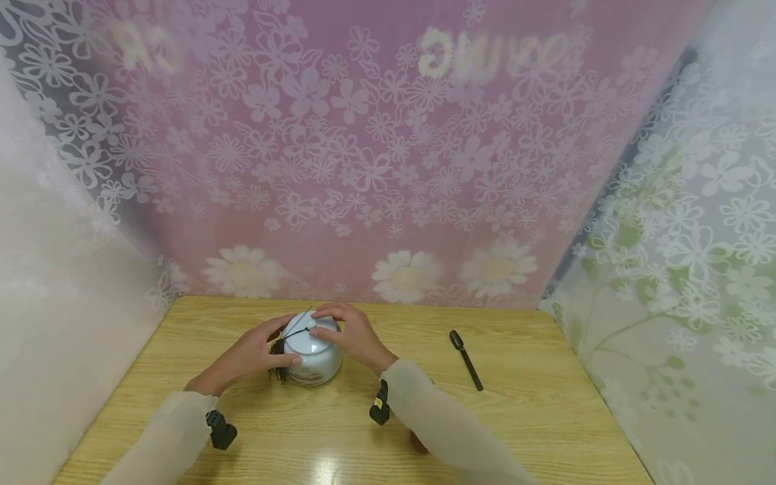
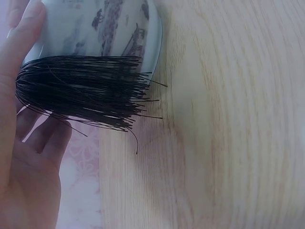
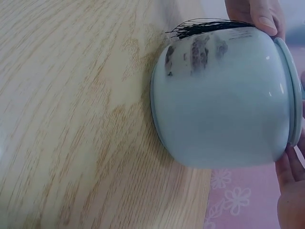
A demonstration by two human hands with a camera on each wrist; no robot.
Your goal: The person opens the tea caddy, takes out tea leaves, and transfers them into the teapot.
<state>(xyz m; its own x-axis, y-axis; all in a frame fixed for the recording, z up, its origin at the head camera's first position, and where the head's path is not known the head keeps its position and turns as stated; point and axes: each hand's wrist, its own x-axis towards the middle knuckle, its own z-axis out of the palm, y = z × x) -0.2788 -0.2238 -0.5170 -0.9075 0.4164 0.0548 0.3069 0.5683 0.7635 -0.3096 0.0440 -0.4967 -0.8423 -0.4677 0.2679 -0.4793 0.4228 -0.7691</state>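
A pale blue-white lidded ceramic jar (image 1: 314, 369) stands upright on the table, with a dark painted scene on its side (image 2: 112, 28). My left hand (image 1: 248, 353) holds the jar's left side, thumb in front and fingers behind. A black tassel (image 2: 81, 90) hangs beside that hand, on a cord that runs to the lid's knob. From the right, my right hand (image 1: 358, 337) grips the lid (image 1: 300, 343), thumb by the knob and fingers at the far edge. In the right wrist view the lid (image 3: 294, 90) sits on the jar's mouth.
A black spoon (image 1: 465, 360) lies on the wooden table (image 1: 533, 417) to the right. Partly hidden under the right sleeve is a reddish-brown object (image 1: 418, 442), its kind unclear. Flower-patterned cloth walls (image 1: 388, 168) enclose the table's back and sides.
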